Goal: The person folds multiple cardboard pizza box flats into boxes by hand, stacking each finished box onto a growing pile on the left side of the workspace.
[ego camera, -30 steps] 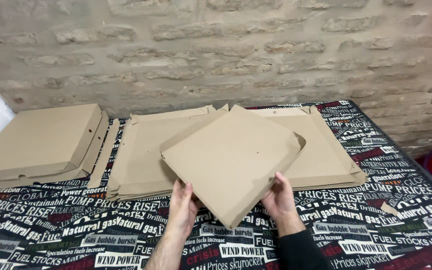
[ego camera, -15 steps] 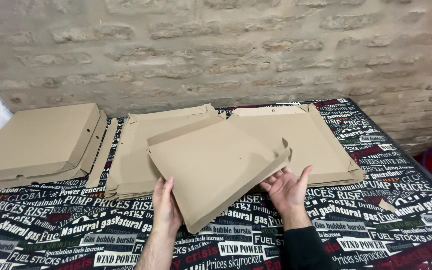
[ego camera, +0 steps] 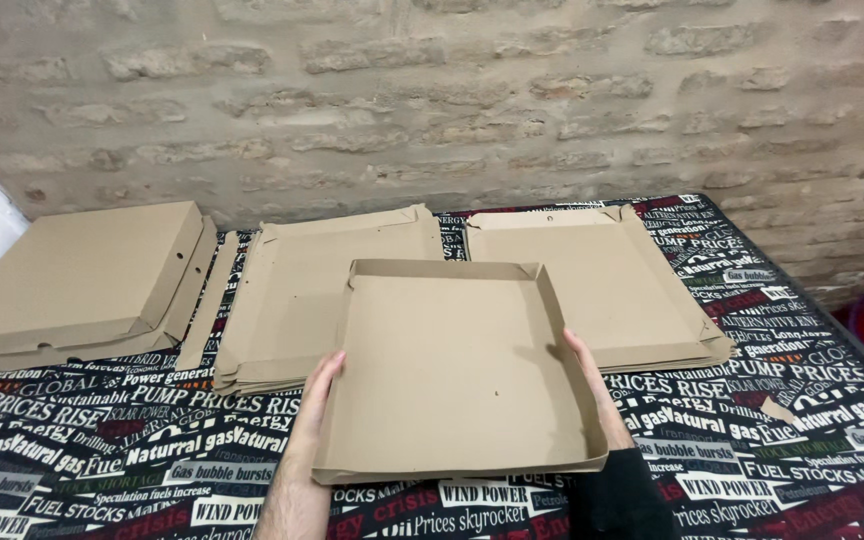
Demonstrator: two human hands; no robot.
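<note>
Cardboard tray (ego camera: 457, 370) now squared, open side up, between flat fingers (ego camera: 317, 385) pressing its sides

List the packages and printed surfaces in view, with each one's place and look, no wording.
Open box tray: centre, square, plain brown, between left hand and right hand.
Closed box: far left, flat, brown.
Two flat cardboard stacks: behind the tray.
Printed tablecloth: black with white, red and green lettering.

I see the table's printed cloth (ego camera: 102, 470) carrying a closed box (ego camera: 72, 280) at its left edge and two flat cardboard stacks (ego camera: 292, 290) (ego camera: 632, 280) along the far edge.
</note>
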